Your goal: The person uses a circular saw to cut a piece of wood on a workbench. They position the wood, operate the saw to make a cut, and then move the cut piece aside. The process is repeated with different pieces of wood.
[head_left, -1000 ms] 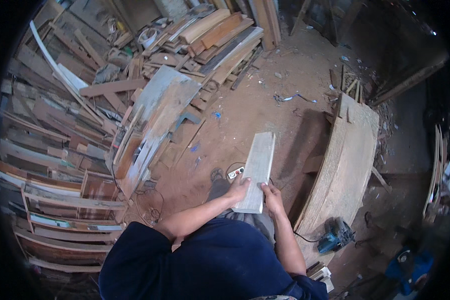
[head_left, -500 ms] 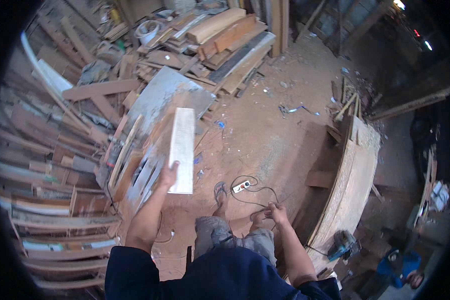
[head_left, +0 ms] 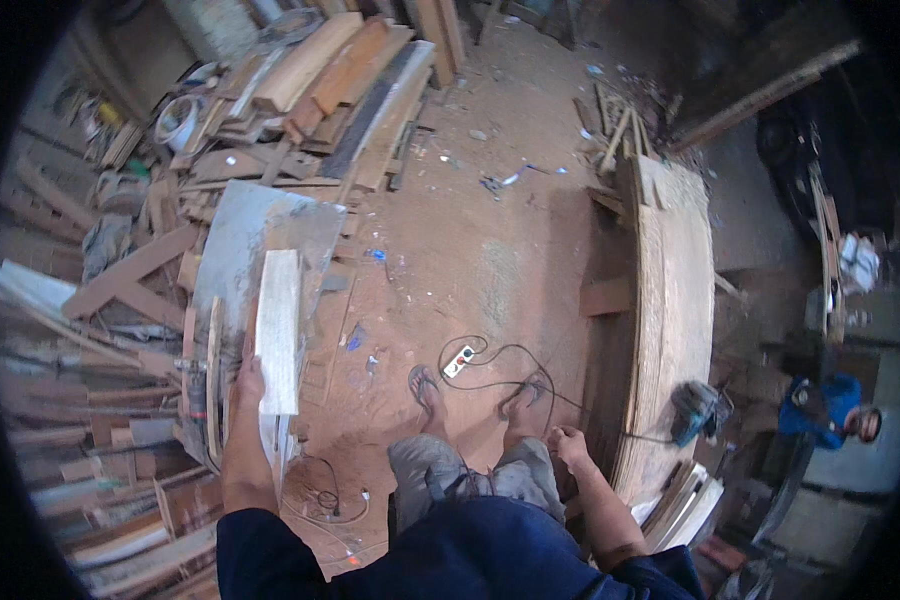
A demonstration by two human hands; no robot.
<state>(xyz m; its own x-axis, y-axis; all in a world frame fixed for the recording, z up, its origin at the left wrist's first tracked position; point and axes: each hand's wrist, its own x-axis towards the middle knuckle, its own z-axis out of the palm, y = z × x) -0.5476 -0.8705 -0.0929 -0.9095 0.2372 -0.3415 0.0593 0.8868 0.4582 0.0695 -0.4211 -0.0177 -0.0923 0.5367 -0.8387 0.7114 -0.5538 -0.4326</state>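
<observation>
A pale, flat, rectangular wooden board [head_left: 278,330] with a smooth planed face is gripped at its lower edge by the left hand [head_left: 248,385], fingers closed around it, at about 9 o'clock from the feet. The board is held lengthwise over a grey, paint-streaked sheet panel [head_left: 245,240] that leans on a heap of rough brown timber offcuts [head_left: 300,90] at 11 o'clock. The right hand [head_left: 567,445] is seen at 4 o'clock, loosely curled and empty, just beside the edge of a large curved plywood slab [head_left: 675,310] of coarse, sandy texture. On the reddish earth floor [head_left: 470,230], a white power strip [head_left: 459,360] with a looping black cable [head_left: 515,365] lies just ahead of the sandalled feet [head_left: 425,385]. A blue power tool [head_left: 697,408] rests at 3 o'clock.
</observation>
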